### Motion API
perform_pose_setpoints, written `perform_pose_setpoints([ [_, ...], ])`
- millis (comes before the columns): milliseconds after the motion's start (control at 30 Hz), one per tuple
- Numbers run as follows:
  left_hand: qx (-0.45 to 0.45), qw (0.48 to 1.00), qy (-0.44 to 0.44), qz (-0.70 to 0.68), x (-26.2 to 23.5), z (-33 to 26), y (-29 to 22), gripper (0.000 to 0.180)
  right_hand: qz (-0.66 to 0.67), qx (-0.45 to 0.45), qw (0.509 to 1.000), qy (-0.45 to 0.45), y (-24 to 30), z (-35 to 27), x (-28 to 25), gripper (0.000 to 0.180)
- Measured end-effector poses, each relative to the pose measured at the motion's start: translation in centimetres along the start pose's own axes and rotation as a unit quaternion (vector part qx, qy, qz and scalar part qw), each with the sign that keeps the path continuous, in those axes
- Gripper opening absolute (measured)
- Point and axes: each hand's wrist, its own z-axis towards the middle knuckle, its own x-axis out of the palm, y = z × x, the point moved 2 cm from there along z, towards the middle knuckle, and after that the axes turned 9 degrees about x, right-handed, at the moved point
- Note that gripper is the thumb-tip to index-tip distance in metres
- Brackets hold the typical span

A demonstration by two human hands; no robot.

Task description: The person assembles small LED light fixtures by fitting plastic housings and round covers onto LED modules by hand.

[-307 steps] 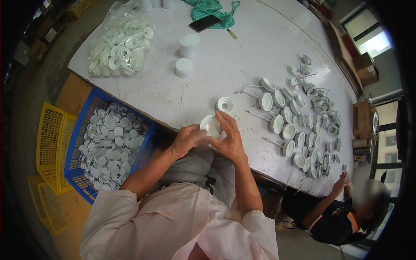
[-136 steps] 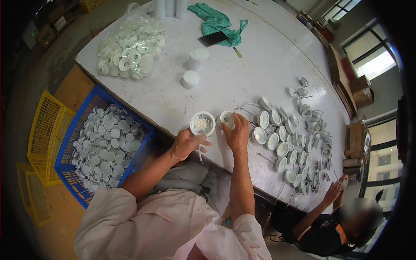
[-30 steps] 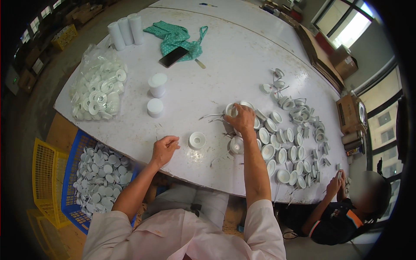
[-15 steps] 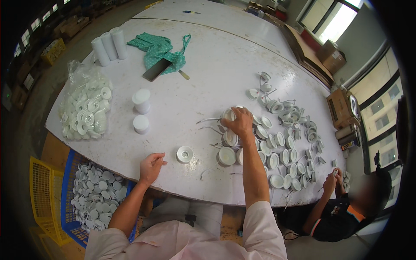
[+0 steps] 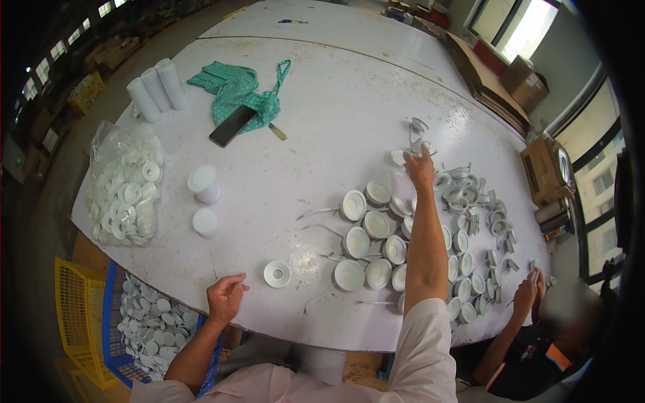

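My right hand (image 5: 419,168) reaches to the far right group. Its thumb and forefinger are spread beside a small white round downlight (image 5: 420,146) and another downlight (image 5: 395,159); whether it touches either is hard to tell. Near the table's front edge, my left hand (image 5: 227,297) hovers with loosely bent fingers, apart and holding nothing. A white ringed round part (image 5: 277,274) sits just right of it. Rows of white downlights with wires, one of them a front downlight (image 5: 350,275), lie face up left of my right forearm.
More downlights (image 5: 463,191) are heaped on the right. On the left are a bag of white rings (image 5: 127,201), white cylinders (image 5: 203,185), a phone (image 5: 233,126) and green cloth (image 5: 232,84). A blue crate (image 5: 107,322) holds white discs. A co-worker's hand (image 5: 526,295) is at the right edge.
My right hand has moved away from the downlights in the row and farther out to the right, leaving them lying there. My left hand stays near the table edge. The view has shifted slightly.
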Motion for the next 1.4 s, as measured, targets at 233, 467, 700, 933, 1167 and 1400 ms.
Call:
perform_pose_setpoints([
  [233,0.008,1.000,-0.021,0.011,0.4,0.5,-0.5,0.020,0.106,0.028,0.993,0.038,1.9,1.6,4.2,0.033],
  [467,-0.027,0.998,-0.044,-0.033,0.2,0.2,-0.6,0.016,0.235,-0.012,0.972,0.021,6.9,-6.1,0.2,0.029],
  [700,0.020,0.981,0.008,-0.190,3.7,1.8,-10.0,0.029,0.379,-0.098,0.918,0.058,12.1,-24.3,-8.2,0.022],
  [933,-0.298,0.784,0.146,-0.525,9.9,3.5,-13.5,0.072,0.194,-0.406,0.892,0.048,11.7,-39.9,-10.2,0.030],
  [1167,-0.213,0.780,0.172,-0.562,7.7,0.2,-11.7,0.057,0.173,-0.397,0.886,0.164,7.8,-46.3,-9.2,0.038],
  [1400,-0.049,0.879,0.195,-0.433,6.9,-1.8,-12.8,0.050,0.229,-0.251,0.921,0.191,7.5,-49.0,-9.0,0.030],
])
